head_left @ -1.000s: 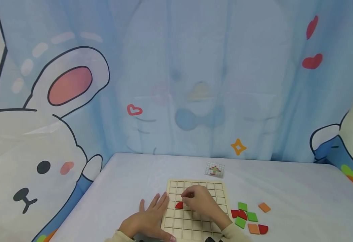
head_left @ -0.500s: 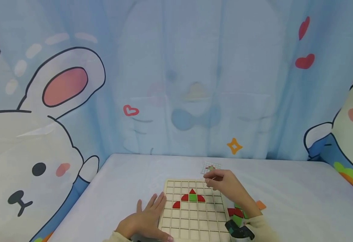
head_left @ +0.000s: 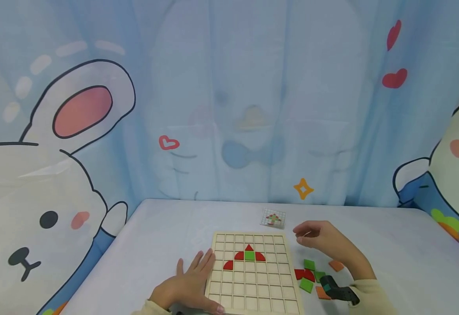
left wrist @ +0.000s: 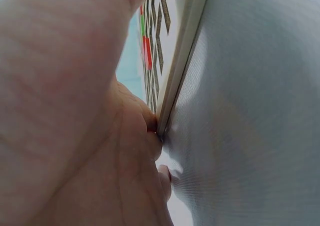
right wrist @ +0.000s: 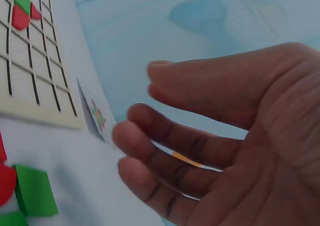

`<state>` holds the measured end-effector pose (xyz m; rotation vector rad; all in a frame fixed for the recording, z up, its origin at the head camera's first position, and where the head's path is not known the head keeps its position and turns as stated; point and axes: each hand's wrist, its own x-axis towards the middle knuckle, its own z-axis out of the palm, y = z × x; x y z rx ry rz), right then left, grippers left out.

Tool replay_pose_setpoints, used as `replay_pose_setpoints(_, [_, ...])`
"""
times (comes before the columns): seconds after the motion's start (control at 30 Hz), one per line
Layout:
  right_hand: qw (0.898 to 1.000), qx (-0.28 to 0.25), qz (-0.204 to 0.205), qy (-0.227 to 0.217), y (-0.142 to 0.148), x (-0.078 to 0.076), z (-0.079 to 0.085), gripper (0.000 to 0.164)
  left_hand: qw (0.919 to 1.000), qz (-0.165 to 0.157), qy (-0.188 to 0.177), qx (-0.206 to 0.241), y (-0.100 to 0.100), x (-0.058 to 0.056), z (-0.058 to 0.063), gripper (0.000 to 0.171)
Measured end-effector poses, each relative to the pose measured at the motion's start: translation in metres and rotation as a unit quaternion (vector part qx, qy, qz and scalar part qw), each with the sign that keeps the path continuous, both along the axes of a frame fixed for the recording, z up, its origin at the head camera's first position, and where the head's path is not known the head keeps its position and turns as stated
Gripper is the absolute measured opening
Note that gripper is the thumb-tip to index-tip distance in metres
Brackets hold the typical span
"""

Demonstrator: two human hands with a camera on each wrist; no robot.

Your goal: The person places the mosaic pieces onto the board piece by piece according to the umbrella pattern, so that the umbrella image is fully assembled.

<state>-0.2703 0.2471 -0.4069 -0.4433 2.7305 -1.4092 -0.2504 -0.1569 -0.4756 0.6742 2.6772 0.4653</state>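
Note:
My left hand (head_left: 190,282) lies flat along the left edge of a wooden grid board (head_left: 261,291), its fingers spread and touching the side; the left wrist view shows the palm against that edge. On the board sit a red triangle (head_left: 249,247), a green square (head_left: 249,255) below it, and red quarter-circles (head_left: 260,257) on either side. Another red quarter-circle (head_left: 228,265) lies one row lower to the left. My right hand (head_left: 329,238) hovers over the table, right of the board's upper corner. In the right wrist view its fingers are loosely bent, with nothing between them.
A small pattern card (head_left: 273,218) leans behind the board. Right of the board lie loose green squares (head_left: 306,285), red pieces (head_left: 309,274) and orange pieces (head_left: 336,265). The right wrist's black device (head_left: 337,291) partly covers this group. A blue curtain (head_left: 253,87) hangs behind the table.
My right hand has lifted off the board and moved right, past its upper right corner, uncovering the red and green pieces. The left hand stays at the board's edge.

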Motion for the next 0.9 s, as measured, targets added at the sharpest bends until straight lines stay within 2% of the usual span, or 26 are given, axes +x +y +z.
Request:
replay_pose_setpoints(0.17, [0.998, 0.057, -0.009, -0.033, 0.009, -0.004, -0.006, 0.021, 0.9999, 0.003, 0.002, 0.014, 0.000, 0.002, 0.000, 0.144])
replay_pose_setpoints(0.4, [0.993, 0.096, 0.037, -0.066, 0.013, -0.006, -0.017, 0.010, 1.0000, -0.006, 0.004, 0.007, 0.002, 0.005, 0.006, 0.143])
replay_pose_setpoints(0.53, [0.988, 0.123, 0.037, -0.090, 0.012, -0.005, -0.022, 0.012, 1.0000, -0.004, -0.001, 0.003, 0.002, 0.007, 0.010, 0.143])
replay_pose_setpoints(0.7, [0.985, 0.119, 0.031, -0.118, 0.011, -0.005, -0.027, 0.017, 0.9999, 0.004, -0.013, -0.008, 0.005, 0.009, 0.017, 0.139])
replay_pose_setpoints(0.9, [0.988, 0.105, 0.045, -0.102, 0.014, -0.007, -0.034, 0.018, 0.9999, 0.008, -0.007, -0.006, 0.005, 0.012, 0.018, 0.137])
